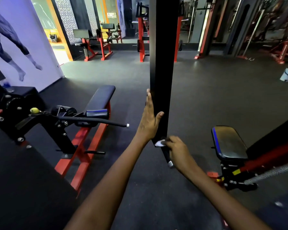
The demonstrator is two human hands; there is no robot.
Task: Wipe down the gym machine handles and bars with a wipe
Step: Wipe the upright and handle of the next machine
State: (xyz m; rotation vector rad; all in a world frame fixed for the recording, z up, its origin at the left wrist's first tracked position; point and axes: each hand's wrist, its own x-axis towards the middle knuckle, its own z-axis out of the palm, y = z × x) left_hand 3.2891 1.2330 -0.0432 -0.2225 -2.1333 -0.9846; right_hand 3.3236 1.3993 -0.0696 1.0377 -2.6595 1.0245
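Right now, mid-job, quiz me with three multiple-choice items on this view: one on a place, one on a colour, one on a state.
1. Where is the wipe?
A. at the lower end of the black bar
B. on the bench seat
C. on the floor by the bucket

2. What colour is the wipe?
A. red
B. white
C. yellow

3. How is the left hand?
A. curled round a handle
B. hanging free
C. flat, fingers straight, against the black bar

Answers: 1 A, the right hand pinches it against the bar's lower end. 2 B, it shows white against the bar. 3 C, the palm lies along the bar's left edge, thumb across its front.
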